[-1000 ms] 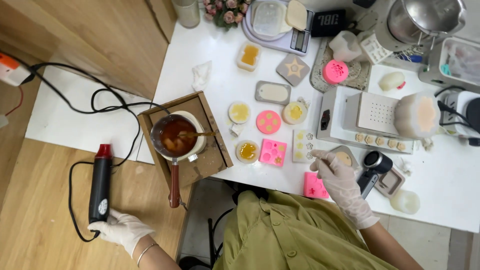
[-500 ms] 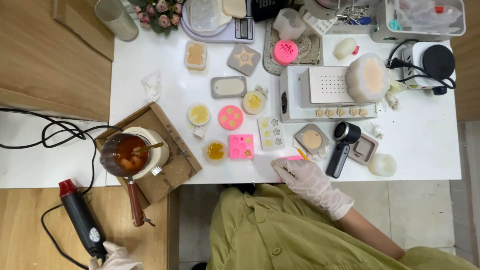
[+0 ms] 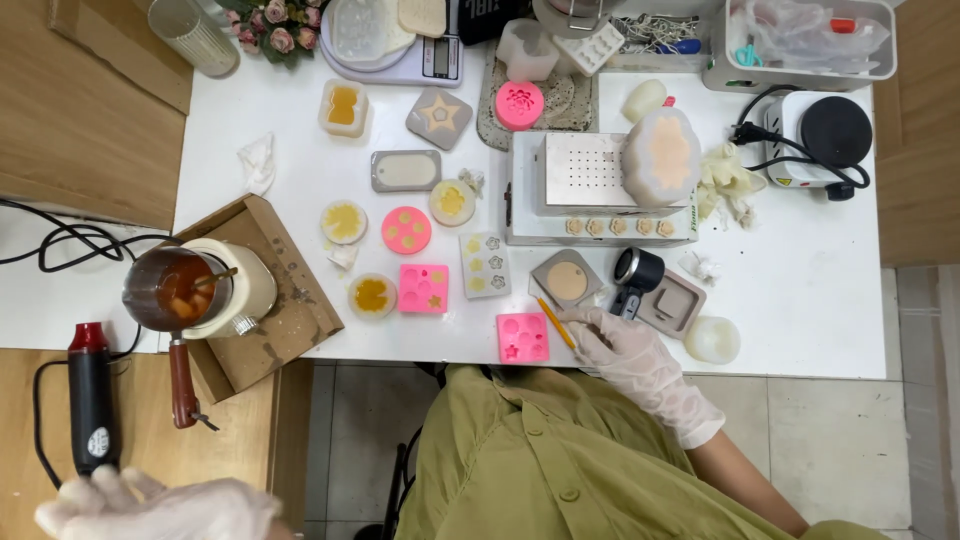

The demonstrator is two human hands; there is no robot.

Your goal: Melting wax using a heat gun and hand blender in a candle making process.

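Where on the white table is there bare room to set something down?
Bare patches on the white table: right side between the black hotplate and the front edge, and the left strip between the tissue and the cardboard box. The middle, around the pink moulds, is crowded.

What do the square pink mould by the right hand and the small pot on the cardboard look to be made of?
The square pink mould looks like matte silicone: soft rounded edges, saturated colour, no glare. The small pot with the reddish-brown handle looks like metal, its rim shiny and grey, though the amber liquid hides the inside.
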